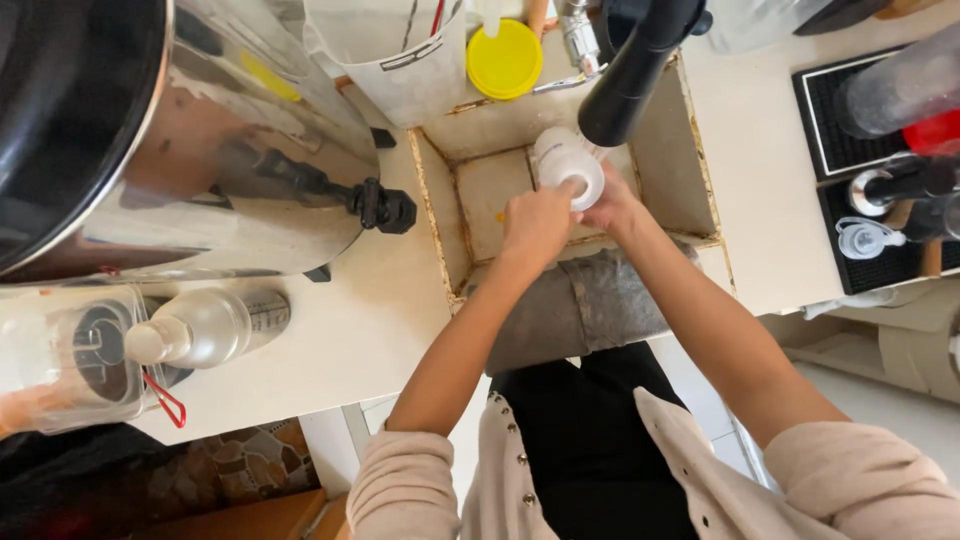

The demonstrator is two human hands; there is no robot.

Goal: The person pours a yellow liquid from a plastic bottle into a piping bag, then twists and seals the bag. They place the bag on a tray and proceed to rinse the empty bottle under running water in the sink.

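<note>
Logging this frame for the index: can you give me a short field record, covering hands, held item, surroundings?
setting: small square sink set in a pale counter
left hand: grips white plastic container over the sink
right hand: on the container's other side, mostly hidden
tap: black faucet directly above the container
water flow: cannot tell
left of sink: large steel urn with black spigot
behind sink: yellow lid
</note>
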